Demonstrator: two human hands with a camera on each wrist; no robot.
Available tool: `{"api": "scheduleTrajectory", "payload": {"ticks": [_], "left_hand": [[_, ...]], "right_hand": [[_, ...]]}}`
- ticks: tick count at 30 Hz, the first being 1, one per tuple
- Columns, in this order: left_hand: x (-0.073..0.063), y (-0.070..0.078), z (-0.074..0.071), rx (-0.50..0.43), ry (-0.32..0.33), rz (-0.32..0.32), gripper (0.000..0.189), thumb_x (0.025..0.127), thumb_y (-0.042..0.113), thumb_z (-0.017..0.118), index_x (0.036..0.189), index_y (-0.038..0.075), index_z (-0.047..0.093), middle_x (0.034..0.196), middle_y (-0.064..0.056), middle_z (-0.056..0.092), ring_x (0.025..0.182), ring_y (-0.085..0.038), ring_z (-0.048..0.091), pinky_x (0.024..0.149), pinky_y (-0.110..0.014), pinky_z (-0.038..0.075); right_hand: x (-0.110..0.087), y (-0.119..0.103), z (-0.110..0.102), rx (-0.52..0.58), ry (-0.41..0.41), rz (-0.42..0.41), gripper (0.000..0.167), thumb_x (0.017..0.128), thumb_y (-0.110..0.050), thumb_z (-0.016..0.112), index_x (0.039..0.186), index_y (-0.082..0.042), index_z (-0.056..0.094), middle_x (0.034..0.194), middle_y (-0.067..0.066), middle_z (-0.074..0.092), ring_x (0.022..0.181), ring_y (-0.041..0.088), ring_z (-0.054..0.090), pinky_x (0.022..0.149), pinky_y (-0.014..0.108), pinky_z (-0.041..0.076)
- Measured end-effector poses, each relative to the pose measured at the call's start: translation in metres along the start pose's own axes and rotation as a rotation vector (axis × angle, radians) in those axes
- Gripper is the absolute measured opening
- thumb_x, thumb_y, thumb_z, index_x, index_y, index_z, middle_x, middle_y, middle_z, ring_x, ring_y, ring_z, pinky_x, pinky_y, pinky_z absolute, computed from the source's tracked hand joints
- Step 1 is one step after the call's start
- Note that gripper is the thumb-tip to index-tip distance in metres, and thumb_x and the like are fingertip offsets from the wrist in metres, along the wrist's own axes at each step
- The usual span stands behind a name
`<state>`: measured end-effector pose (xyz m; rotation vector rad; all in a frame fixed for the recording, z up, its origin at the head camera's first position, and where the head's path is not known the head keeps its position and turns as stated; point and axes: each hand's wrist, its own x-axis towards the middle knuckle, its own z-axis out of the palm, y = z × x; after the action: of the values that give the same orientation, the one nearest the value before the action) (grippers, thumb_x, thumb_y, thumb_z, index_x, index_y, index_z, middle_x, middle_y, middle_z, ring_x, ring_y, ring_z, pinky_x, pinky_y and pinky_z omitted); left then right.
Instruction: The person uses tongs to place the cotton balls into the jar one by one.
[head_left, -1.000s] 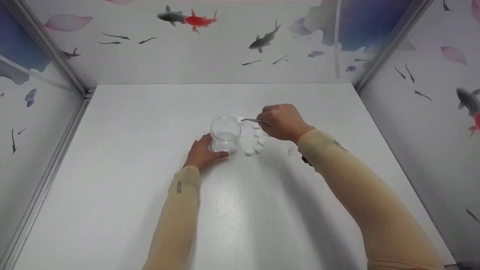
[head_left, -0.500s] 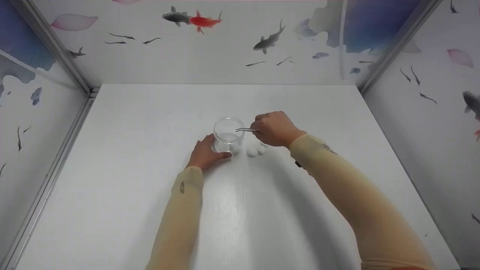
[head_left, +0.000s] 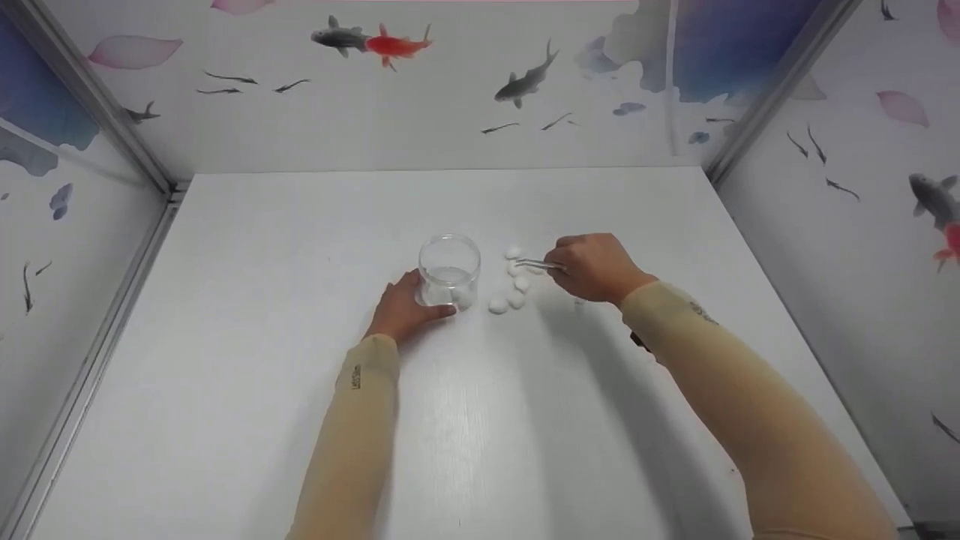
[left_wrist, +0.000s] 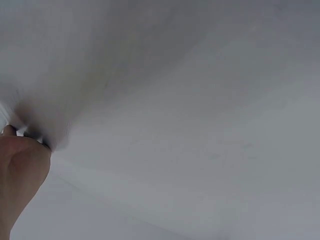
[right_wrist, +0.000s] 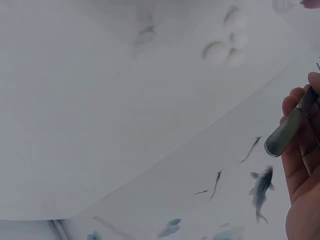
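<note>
My left hand (head_left: pixel 401 307) curls round the lower side of a clear, open-topped jar (head_left: pixel 449 279), with the thumb along its front. The same hand shows at the edge of the left wrist view. Metal tweezers (head_left: pixel 540 265) are pinched in my right hand (head_left: pixel 600 264), pointing left. Their tips overlap one of the white cotton balls (head_left: pixel 513 269), which lie in a loose row between the jar and my right hand. In the right wrist view, the tweezers' broad end (right_wrist: pixel 286 134) sticks out from the curled fingers.
All this rests on a white table (head_left: pixel 262 360). White panels printed with fish (head_left: pixel 525 79) enclose the back and both sides. A small, pale, see-through item (head_left: pixel 579 301) lies just below my right hand.
A cotton ball in the tweezers went from beside the jar's rim to over its mouth, where the tips then show bare. The tweezers have since swung right to the row. The left hand stays put.
</note>
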<state>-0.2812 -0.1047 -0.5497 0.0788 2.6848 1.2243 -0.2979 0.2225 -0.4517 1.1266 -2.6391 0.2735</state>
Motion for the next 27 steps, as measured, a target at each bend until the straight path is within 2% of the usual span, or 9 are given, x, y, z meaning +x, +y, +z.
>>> {"api": "scheduleTrajectory", "payload": {"ticks": [6,13,17,27], "left_hand": [[-0.001,0.001,-0.003,-0.002,0.0,-0.005,0.101,0.076,0.05,0.084,0.154,0.007,0.035,0.154,-0.013,0.041,0.145,-0.029,0.03,0.124,-0.037,0.003],[-0.002,0.001,-0.004,-0.004,-0.009,-0.025,0.102,0.076,0.052,0.083,0.155,0.01,0.033,0.156,-0.011,0.038,0.147,-0.029,0.026,0.124,-0.037,0.002],[-0.003,-0.001,-0.002,-0.006,-0.007,-0.018,0.103,0.076,0.052,0.083,0.155,0.009,0.034,0.156,-0.011,0.038,0.147,-0.029,0.027,0.124,-0.037,0.001],[-0.001,-0.001,0.0,0.003,0.0,0.001,0.1,0.077,0.05,0.084,0.154,0.01,0.036,0.155,-0.011,0.04,0.146,-0.029,0.029,0.124,-0.038,0.002]], "right_hand": [[-0.023,0.003,0.019,-0.012,-0.086,-0.002,0.01,0.082,-0.003,0.072,0.084,-0.011,0.077,0.072,-0.001,0.064,0.057,0.014,0.058,0.05,0.037,0.053],[-0.028,-0.004,0.033,-0.03,-0.159,0.019,0.009,0.085,-0.007,0.075,0.092,-0.011,0.079,0.076,-0.001,0.066,0.064,0.013,0.061,0.058,0.035,0.057],[-0.027,-0.006,0.038,-0.034,-0.171,0.015,0.009,0.086,-0.009,0.076,0.094,-0.012,0.079,0.077,-0.001,0.067,0.064,0.012,0.061,0.059,0.034,0.057],[-0.027,-0.006,0.045,-0.026,-0.169,-0.013,0.009,0.085,-0.006,0.075,0.09,-0.012,0.079,0.071,-0.002,0.062,0.058,0.012,0.055,0.053,0.034,0.053]]}}
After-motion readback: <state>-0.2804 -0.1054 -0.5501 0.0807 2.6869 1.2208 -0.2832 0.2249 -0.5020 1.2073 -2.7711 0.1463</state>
